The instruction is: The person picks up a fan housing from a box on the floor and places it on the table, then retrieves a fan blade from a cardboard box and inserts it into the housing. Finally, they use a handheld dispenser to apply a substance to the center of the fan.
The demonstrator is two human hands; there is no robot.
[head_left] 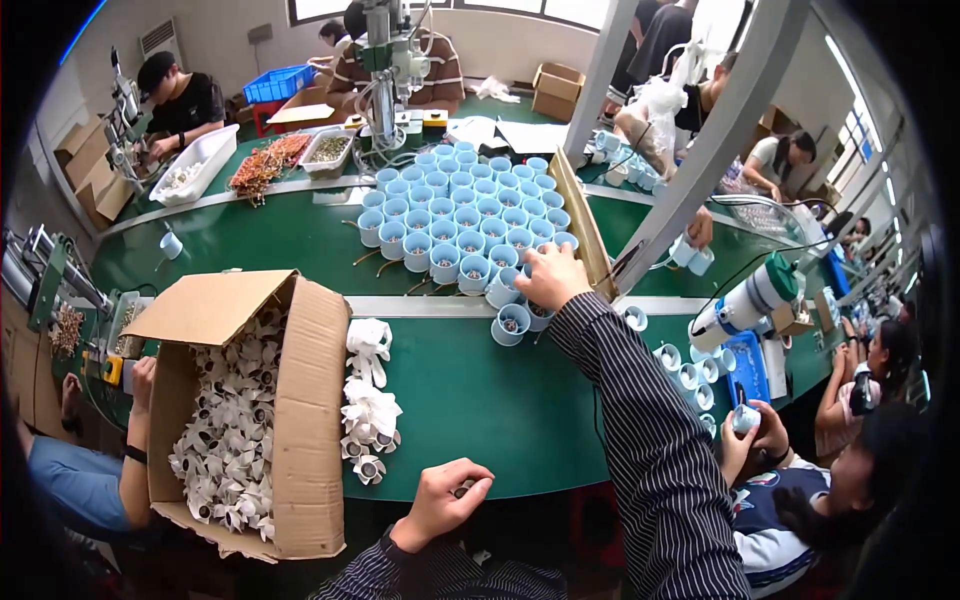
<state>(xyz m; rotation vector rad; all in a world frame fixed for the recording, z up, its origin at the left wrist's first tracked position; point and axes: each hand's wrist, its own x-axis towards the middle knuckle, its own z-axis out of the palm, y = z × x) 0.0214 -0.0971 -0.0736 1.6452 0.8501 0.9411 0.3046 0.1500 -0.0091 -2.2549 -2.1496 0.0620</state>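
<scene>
Light-blue plastic cups (441, 230) stand packed in rows on the green table, with small metallic-looking parts inside many of them. At the front right of this group, my right hand (552, 277) reaches down with bent fingers on a light-blue cup (502, 291); the fingertips are partly hidden. One more cup (510, 325) stands just in front of it. My left hand (440, 503) is closed near the table's front edge. A small bit of something shows within its curled fingers, too small to name. White wrapped pieces (369, 400) lie in a strip ahead of it.
An open cardboard box (310, 430) full of white wrapped pieces stands at left. A wooden strip (587, 225) and a slanting metal post (700, 150) border the cups at right. Co-workers sit around, one at right holding a cup (745, 418). A drill-press-like machine (383, 80) stands behind.
</scene>
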